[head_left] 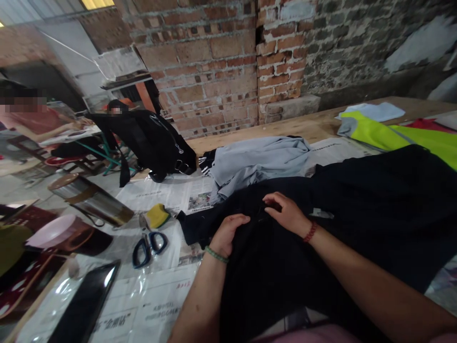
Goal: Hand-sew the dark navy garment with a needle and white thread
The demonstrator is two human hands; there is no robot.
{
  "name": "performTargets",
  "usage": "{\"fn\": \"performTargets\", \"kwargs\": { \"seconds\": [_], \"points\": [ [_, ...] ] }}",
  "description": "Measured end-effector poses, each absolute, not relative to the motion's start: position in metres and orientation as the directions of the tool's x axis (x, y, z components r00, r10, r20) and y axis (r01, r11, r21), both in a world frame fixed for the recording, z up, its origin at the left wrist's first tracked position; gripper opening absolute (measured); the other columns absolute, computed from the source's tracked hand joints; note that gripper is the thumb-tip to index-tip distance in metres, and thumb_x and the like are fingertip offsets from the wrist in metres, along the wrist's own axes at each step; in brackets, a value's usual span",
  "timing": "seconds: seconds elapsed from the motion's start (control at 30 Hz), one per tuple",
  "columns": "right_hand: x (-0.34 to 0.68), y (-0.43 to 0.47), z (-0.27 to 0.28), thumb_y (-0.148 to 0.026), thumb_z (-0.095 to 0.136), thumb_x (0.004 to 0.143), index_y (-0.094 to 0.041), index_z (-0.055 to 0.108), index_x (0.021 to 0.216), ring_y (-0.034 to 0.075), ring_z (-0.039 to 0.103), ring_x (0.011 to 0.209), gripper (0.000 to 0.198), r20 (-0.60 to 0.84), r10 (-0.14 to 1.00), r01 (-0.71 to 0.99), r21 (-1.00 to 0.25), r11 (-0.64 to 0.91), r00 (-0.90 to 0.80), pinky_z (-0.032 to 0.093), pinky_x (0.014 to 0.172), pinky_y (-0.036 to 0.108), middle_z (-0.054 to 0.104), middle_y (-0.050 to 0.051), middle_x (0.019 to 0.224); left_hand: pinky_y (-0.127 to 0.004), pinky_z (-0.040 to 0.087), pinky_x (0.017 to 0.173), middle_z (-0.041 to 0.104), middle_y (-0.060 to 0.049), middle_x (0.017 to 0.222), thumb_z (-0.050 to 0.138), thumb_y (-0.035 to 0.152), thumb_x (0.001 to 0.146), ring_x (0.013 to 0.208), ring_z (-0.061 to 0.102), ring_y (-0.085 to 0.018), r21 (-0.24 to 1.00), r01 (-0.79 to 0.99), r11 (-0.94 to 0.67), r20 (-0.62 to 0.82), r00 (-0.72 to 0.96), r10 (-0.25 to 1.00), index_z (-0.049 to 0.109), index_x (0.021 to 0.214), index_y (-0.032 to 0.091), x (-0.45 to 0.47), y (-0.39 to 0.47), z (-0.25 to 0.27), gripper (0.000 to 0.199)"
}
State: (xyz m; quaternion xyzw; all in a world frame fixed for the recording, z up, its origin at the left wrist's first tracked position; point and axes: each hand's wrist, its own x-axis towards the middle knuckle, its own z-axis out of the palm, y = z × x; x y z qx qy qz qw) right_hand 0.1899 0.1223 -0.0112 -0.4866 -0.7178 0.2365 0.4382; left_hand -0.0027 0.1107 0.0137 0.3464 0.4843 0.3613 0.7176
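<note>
A black garment [271,276] lies spread before me and hangs over the near table edge. My left hand [228,231] is closed on its upper part, thumb stretched out on top, the other fingers mostly hidden by the hand and cloth. Just to the right, my right hand [287,214] hovers close over the same cloth. Its thumb and index finger curve towards each other like a pinch; anything between them is too small to make out. A pale label [321,213] shows on the dark cloth right of that hand.
Left are blue-handled scissors [149,245], a yellow sponge [157,216], a steel flask [91,199], a pink-lidded cup [71,233] and a black phone [85,305]. Behind lie a black bag [150,143], grey clothing [257,157] and neon-yellow clothing [378,131]. A person [35,119] sits far left.
</note>
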Motion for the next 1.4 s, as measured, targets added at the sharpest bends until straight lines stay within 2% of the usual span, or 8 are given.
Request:
{"fn": "performTargets", "kwargs": {
  "seconds": [0.13, 0.27, 0.6, 0.73, 0.97, 1.1, 1.3, 1.4],
  "points": [
    [0.188, 0.108, 0.004, -0.018, 0.050, 0.077, -0.022, 0.058, 0.093, 0.019, 0.050, 0.097, 0.018, 0.705, 0.685, 0.547, -0.506, 0.667, -0.182, 0.038, 0.087, 0.037, 0.057, 0.006, 0.094, -0.022, 0.040, 0.051, 0.062, 0.002, 0.051, 0.068, 0.019, 0.057, 0.048, 0.054, -0.011, 0.850, -0.184, 0.494, -0.447, 0.246, 0.860, 0.064, 0.057, 0.015, -0.002, 0.111, 0.014, 0.006],
    [0.178, 0.097, 0.011, -0.029, 0.058, 0.074, -0.023, 0.060, 0.094, 0.022, 0.046, 0.103, 0.021, 0.725, 0.578, 0.533, -0.341, 0.774, -0.374, 0.036, 0.087, 0.039, 0.057, 0.006, 0.097, -0.021, 0.039, 0.053, 0.061, 0.002, 0.051, 0.066, 0.017, 0.056, 0.050, 0.052, -0.010, 0.882, -0.166, 0.441, -0.398, 0.238, 0.886, 0.065, 0.056, 0.015, -0.001, 0.110, 0.015, 0.003],
    [0.165, 0.096, 0.003, -0.025, 0.053, 0.079, -0.023, 0.063, 0.091, 0.019, 0.044, 0.095, 0.016, 0.664, 0.598, 0.571, -0.301, 0.764, -0.450, 0.034, 0.082, 0.036, 0.056, 0.005, 0.089, -0.023, 0.038, 0.055, 0.062, 0.000, 0.055, 0.062, 0.019, 0.057, 0.053, 0.052, -0.012, 0.890, -0.161, 0.427, -0.371, 0.289, 0.883, 0.066, 0.059, 0.014, 0.001, 0.110, 0.010, 0.007],
    [0.166, 0.094, 0.005, -0.024, 0.053, 0.078, -0.023, 0.062, 0.092, 0.019, 0.044, 0.093, 0.017, 0.620, 0.619, 0.573, -0.312, 0.758, -0.482, 0.033, 0.080, 0.036, 0.055, 0.005, 0.090, -0.023, 0.038, 0.058, 0.063, 0.000, 0.057, 0.063, 0.021, 0.057, 0.056, 0.053, -0.014, 0.901, -0.147, 0.408, -0.369, 0.237, 0.899, 0.066, 0.060, 0.014, 0.000, 0.111, 0.005, 0.008],
    [0.164, 0.095, 0.004, -0.022, 0.054, 0.078, -0.020, 0.062, 0.083, 0.018, 0.046, 0.090, 0.011, 0.601, 0.650, 0.531, -0.398, 0.748, -0.466, 0.034, 0.078, 0.035, 0.057, 0.004, 0.085, -0.023, 0.037, 0.057, 0.061, 0.001, 0.056, 0.064, 0.021, 0.059, 0.056, 0.051, -0.013, 0.908, -0.116, 0.404, -0.366, 0.255, 0.895, 0.065, 0.058, 0.016, 0.002, 0.111, 0.007, 0.006],
    [0.163, 0.099, 0.002, -0.020, 0.052, 0.079, -0.020, 0.062, 0.079, 0.015, 0.050, 0.083, 0.010, 0.590, 0.748, 0.454, -0.600, 0.658, -0.304, 0.037, 0.077, 0.032, 0.060, 0.003, 0.079, -0.022, 0.035, 0.054, 0.057, 0.003, 0.050, 0.066, 0.022, 0.059, 0.051, 0.047, -0.010, 0.903, -0.126, 0.411, -0.380, 0.210, 0.901, 0.061, 0.052, 0.016, 0.002, 0.111, 0.011, 0.011],
    [0.167, 0.105, -0.001, -0.023, 0.055, 0.076, -0.019, 0.061, 0.068, 0.013, 0.052, 0.075, 0.011, 0.349, 0.899, 0.264, -0.870, 0.416, -0.266, 0.039, 0.074, 0.028, 0.060, 0.001, 0.073, -0.020, 0.034, 0.053, 0.057, 0.004, 0.054, 0.068, 0.017, 0.056, 0.051, 0.047, -0.008, 0.920, -0.091, 0.382, -0.344, 0.284, 0.895, 0.064, 0.057, 0.015, 0.000, 0.111, 0.011, 0.005],
    [0.167, 0.107, -0.003, -0.029, 0.057, 0.074, -0.018, 0.061, 0.069, 0.013, 0.053, 0.074, 0.013, 0.164, 0.966, 0.057, -0.982, 0.179, -0.200, 0.039, 0.073, 0.028, 0.060, 0.000, 0.075, -0.020, 0.035, 0.053, 0.058, 0.004, 0.053, 0.069, 0.018, 0.056, 0.050, 0.048, -0.008, 0.908, -0.068, 0.414, -0.376, 0.308, 0.874, 0.064, 0.060, 0.015, 0.000, 0.111, 0.011, 0.007]
  ]
}}
